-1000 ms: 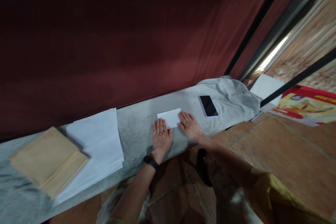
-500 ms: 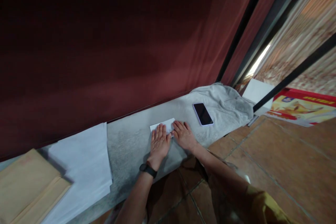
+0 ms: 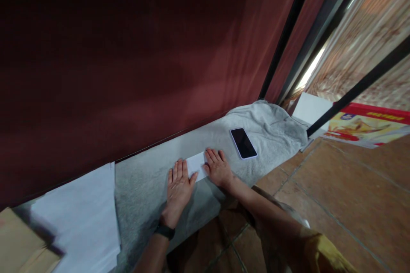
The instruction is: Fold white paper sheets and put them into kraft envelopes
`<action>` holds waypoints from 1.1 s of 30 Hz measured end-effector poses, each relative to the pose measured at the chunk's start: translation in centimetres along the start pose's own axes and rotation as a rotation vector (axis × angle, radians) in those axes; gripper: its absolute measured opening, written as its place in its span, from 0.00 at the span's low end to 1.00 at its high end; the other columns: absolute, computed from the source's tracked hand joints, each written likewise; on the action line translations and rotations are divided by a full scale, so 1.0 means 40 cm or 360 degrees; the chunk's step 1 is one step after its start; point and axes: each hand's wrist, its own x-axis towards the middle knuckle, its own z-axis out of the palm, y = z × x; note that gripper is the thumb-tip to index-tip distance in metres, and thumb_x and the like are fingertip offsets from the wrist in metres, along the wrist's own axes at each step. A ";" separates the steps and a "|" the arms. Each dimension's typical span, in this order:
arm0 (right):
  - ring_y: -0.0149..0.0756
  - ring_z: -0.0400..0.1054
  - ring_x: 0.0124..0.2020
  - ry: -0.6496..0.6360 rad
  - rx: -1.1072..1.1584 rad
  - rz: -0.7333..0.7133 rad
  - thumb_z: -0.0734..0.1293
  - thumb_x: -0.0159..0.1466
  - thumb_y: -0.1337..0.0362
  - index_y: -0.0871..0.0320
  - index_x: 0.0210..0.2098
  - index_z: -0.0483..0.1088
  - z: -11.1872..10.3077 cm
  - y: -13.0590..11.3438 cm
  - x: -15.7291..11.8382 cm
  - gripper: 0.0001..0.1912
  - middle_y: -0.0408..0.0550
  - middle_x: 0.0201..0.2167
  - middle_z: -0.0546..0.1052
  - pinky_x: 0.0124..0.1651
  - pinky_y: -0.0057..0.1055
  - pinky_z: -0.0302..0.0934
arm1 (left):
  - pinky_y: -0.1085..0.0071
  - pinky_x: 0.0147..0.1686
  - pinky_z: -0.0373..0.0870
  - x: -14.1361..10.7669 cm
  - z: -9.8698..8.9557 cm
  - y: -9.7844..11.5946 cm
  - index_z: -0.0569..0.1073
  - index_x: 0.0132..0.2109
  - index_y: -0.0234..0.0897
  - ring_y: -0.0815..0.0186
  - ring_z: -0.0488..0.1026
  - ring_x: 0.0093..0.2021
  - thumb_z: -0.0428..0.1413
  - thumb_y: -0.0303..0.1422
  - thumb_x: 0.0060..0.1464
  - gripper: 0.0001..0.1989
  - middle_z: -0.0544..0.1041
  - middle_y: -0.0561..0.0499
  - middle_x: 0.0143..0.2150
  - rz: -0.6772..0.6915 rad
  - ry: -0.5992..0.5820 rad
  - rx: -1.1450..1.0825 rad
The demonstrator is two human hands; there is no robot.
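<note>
Two hands, left hand (image 3: pixel 179 187) and right hand (image 3: pixel 220 170), rest open, fingers extended, on white paper (image 3: pixel 196 165) near a phone (image 3: pixel 244 143); yellow lettering (image 3: pixel 386 116) on the printed box (image 3: pixel 368 127) is illegible.

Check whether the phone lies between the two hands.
No, the phone lies beyond the right hand, while the small white paper is between the hands.

Left hand (image 3: pixel 179 187) and right hand (image 3: pixel 219 169) flat on opposite ends of small white paper (image 3: pixel 196 166), on grey cloth (image 3: pixel 144 183); dark-screened phone (image 3: pixel 244 143) lies near right hand, large white sheets (image 3: pixel 80 217) left
</note>
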 end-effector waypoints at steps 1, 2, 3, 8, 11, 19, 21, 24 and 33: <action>0.51 0.54 0.71 0.0004 0.0006 -0.0015 0.56 0.75 0.56 0.63 0.70 0.59 -0.006 -0.001 -0.006 0.28 0.58 0.71 0.59 0.73 0.54 0.45 | 0.46 0.67 0.58 -0.005 -0.002 -0.005 0.59 0.70 0.27 0.48 0.57 0.72 0.43 0.46 0.67 0.34 0.61 0.31 0.71 0.0027 -0.0005 0.0004; 0.51 0.54 0.72 -0.0005 0.0021 -0.0060 0.57 0.74 0.55 0.63 0.69 0.60 -0.011 -0.003 -0.012 0.29 0.59 0.72 0.59 0.73 0.54 0.44 | 0.46 0.67 0.58 -0.011 -0.005 -0.009 0.60 0.70 0.28 0.48 0.57 0.73 0.44 0.46 0.67 0.33 0.61 0.31 0.71 0.0063 -0.0027 0.0005; 0.50 0.53 0.72 -0.0032 0.0044 -0.0135 0.58 0.74 0.54 0.63 0.69 0.60 -0.017 -0.005 -0.019 0.29 0.58 0.72 0.59 0.74 0.53 0.44 | 0.46 0.68 0.58 -0.016 -0.011 -0.013 0.60 0.70 0.29 0.48 0.57 0.73 0.45 0.46 0.67 0.33 0.61 0.32 0.72 0.0112 -0.0066 0.0002; 0.48 0.53 0.72 -0.0270 0.0150 -0.0464 0.61 0.73 0.48 0.64 0.69 0.60 -0.030 -0.001 -0.042 0.34 0.59 0.72 0.59 0.74 0.50 0.44 | 0.51 0.69 0.58 -0.029 -0.054 -0.020 0.62 0.69 0.28 0.51 0.58 0.72 0.48 0.42 0.66 0.30 0.62 0.33 0.71 0.0305 -0.0272 -0.0038; 0.48 0.54 0.72 -0.0325 0.0173 -0.0491 0.62 0.72 0.51 0.62 0.69 0.60 -0.036 0.012 -0.037 0.32 0.59 0.71 0.60 0.74 0.50 0.46 | 0.53 0.68 0.60 -0.029 -0.079 -0.016 0.65 0.67 0.28 0.53 0.60 0.71 0.47 0.36 0.66 0.26 0.63 0.34 0.71 0.0326 -0.0317 -0.0061; 0.42 0.59 0.69 -0.0389 0.0296 -0.0571 0.70 0.67 0.58 0.57 0.67 0.64 -0.054 0.049 -0.007 0.31 0.54 0.70 0.63 0.72 0.44 0.51 | 0.56 0.69 0.59 -0.039 -0.106 -0.014 0.67 0.66 0.33 0.57 0.62 0.70 0.49 0.23 0.59 0.27 0.66 0.40 0.70 0.0395 -0.0320 -0.0131; 0.42 0.61 0.68 -0.0366 0.0325 -0.0567 0.70 0.67 0.61 0.56 0.66 0.65 -0.055 0.051 -0.003 0.29 0.55 0.69 0.65 0.71 0.44 0.53 | 0.55 0.68 0.60 -0.034 -0.110 -0.019 0.70 0.63 0.35 0.57 0.66 0.68 0.49 0.23 0.60 0.25 0.70 0.41 0.68 0.0400 -0.0266 -0.0183; 0.41 0.65 0.64 -0.0344 0.0498 -0.0528 0.67 0.67 0.67 0.55 0.62 0.70 -0.067 0.057 0.009 0.23 0.53 0.65 0.71 0.69 0.43 0.57 | 0.54 0.66 0.63 -0.015 -0.121 -0.030 0.78 0.52 0.37 0.58 0.76 0.56 0.48 0.25 0.63 0.17 0.80 0.43 0.56 0.0336 -0.0078 -0.0382; 0.36 0.71 0.31 0.0051 0.1616 0.0149 0.63 0.68 0.53 0.56 0.37 0.73 -0.094 0.086 0.066 0.14 0.43 0.31 0.77 0.33 0.30 0.65 | 0.73 0.32 0.70 0.039 -0.154 -0.011 0.77 0.39 0.38 0.66 0.75 0.31 0.60 0.49 0.57 0.18 0.78 0.54 0.31 -0.0716 0.0261 -0.2050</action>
